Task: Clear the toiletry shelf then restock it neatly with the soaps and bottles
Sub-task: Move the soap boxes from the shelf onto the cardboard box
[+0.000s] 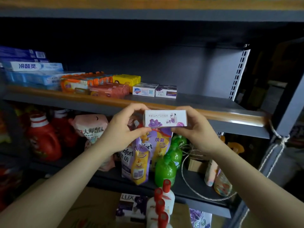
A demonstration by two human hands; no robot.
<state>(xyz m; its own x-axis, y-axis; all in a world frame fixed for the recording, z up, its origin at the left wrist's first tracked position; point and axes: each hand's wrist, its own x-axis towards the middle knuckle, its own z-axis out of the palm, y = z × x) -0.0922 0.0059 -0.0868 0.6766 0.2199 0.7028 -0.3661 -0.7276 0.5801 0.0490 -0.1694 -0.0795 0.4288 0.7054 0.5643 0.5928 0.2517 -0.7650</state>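
Both forearms reach up and forward from below, meeting in front of the shelf's wooden front edge. Between them they hold a white soap box printed with purple flowers, level and broadside on, just below that edge. The left hand curls round the box's left end, thumb beneath and fingers over the top; the right hand pinches the right end the same way. On the shelf behind, well apart from the held box, stand a Lux box and a white-and-blue soap box side by side, touching, with orange soap packs and yellow bars to their left. Red-capped white bottles wait lower down.
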